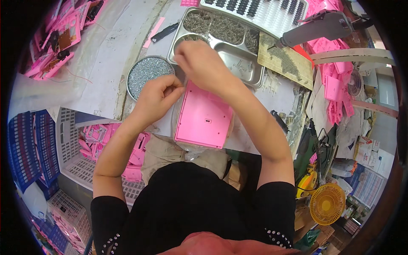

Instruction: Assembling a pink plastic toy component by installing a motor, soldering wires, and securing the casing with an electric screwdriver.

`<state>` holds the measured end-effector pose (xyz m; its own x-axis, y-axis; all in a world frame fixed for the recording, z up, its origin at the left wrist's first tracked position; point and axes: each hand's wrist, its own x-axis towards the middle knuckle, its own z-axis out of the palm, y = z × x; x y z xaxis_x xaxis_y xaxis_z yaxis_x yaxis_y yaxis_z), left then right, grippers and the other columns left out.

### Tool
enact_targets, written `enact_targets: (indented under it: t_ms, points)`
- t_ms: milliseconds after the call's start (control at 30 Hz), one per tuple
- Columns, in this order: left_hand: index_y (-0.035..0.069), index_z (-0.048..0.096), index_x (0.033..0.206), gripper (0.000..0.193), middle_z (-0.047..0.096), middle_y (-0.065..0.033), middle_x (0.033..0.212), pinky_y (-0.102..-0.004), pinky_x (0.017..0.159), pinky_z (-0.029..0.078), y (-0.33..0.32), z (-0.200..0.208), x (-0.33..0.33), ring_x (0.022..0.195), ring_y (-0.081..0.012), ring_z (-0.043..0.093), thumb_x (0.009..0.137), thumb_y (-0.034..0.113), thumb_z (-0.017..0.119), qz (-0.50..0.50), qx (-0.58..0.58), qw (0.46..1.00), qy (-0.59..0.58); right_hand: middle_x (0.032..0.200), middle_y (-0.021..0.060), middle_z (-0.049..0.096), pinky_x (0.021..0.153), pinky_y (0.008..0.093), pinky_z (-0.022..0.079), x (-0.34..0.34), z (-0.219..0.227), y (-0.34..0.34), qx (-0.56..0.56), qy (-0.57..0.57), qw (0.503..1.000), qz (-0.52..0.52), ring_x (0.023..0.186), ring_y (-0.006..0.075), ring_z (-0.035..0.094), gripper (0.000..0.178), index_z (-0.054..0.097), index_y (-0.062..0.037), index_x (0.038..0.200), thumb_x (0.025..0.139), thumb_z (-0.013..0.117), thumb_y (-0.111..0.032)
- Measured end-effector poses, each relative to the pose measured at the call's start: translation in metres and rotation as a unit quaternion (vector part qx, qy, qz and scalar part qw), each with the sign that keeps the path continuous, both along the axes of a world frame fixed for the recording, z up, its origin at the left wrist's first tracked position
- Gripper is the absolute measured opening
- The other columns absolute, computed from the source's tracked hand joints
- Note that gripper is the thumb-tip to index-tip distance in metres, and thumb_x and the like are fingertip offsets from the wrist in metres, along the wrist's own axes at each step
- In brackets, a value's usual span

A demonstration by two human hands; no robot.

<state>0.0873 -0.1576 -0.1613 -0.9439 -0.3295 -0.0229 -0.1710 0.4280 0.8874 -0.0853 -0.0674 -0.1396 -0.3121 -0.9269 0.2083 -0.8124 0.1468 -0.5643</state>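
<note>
A pink plastic panel with a small slot and several holes lies on the table before me. My left hand is closed in a pinch beside the panel's upper left corner; whatever it holds is too small to make out. Over the nearest left compartment of a steel tray hangs my right hand, its fingers curled together and their tips partly hidden. The tray holds heaps of small metal parts. Left of it, a round metal dish is full of small silvery pieces that look like screws.
A grey power screwdriver stands at upper right, over a yellowish plate with dark specks. Behind the steel tray is a white tray of black parts. Pink parts are heaped at far left. A crate of pink pieces sits below left.
</note>
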Motion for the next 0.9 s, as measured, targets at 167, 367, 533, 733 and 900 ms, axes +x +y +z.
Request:
enact_targets:
  t_ms: [167, 367, 533, 733, 900]
  points:
    - [0.001, 0.061, 0.089, 0.016, 0.057, -0.014, 0.078, -0.0392, 0.066, 0.046, 0.008, 0.0, -0.021, 0.07, -0.0299, 0.056, 0.095, 0.015, 0.066, -0.053, -0.102, 0.993, 0.031, 0.091, 0.0124, 0.065, 0.077, 0.0382, 0.049, 0.007, 0.01, 0.108, -0.081, -0.18, 0.978, -0.064, 0.081, 0.0277, 0.061, 0.016, 0.063, 0.0001, 0.104, 0.1, 0.061, -0.016]
    - [0.002, 0.06, 0.089, 0.019, 0.062, -0.0183, 0.088, -0.0494, 0.072, 0.048, 0.0, -0.002, -0.032, 0.082, -0.0415, 0.061, 0.093, 0.02, 0.066, -0.14, -0.28, 0.949, 0.037, 0.092, -0.0011, 0.062, 0.076, 0.0247, 0.045, 0.032, -0.008, 0.176, -0.043, -0.466, 0.872, -0.142, 0.085, 0.0067, 0.053, 0.019, 0.063, -0.0007, 0.11, 0.106, 0.058, -0.019]
    - [0.001, 0.058, 0.088, 0.023, 0.061, -0.018, 0.079, -0.0474, 0.069, 0.047, -0.009, 0.014, -0.039, 0.075, -0.0397, 0.06, 0.093, 0.021, 0.067, -0.17, -0.22, 0.959, -0.056, 0.094, -0.0008, 0.063, 0.076, 0.0244, 0.046, 0.039, -0.023, 0.191, -0.06, -0.504, 0.846, -0.164, 0.086, 0.0063, 0.054, 0.022, 0.062, 0.001, 0.111, 0.107, 0.057, -0.02]
    - [0.002, 0.059, 0.086, 0.017, 0.06, -0.0147, 0.079, -0.0435, 0.068, 0.046, 0.011, 0.019, -0.013, 0.076, -0.0356, 0.059, 0.093, 0.014, 0.069, -0.059, -0.148, 0.987, 0.018, 0.092, 0.0064, 0.065, 0.075, 0.028, 0.048, 0.046, -0.028, 0.194, -0.053, -0.425, 0.878, -0.212, 0.083, 0.0123, 0.057, 0.021, 0.063, 0.0032, 0.109, 0.104, 0.06, -0.017]
    - [0.007, 0.063, 0.082, 0.014, 0.063, -0.0072, 0.088, -0.0418, 0.076, 0.045, 0.073, 0.007, -0.02, 0.083, -0.0278, 0.061, 0.083, 0.012, 0.077, -0.146, -0.194, 0.956, 0.164, 0.091, 0.0097, 0.063, 0.072, 0.0309, 0.048, 0.048, -0.034, 0.199, -0.043, -0.34, 0.912, -0.227, 0.079, 0.0164, 0.059, 0.018, 0.064, 0.0028, 0.107, 0.102, 0.061, -0.014]
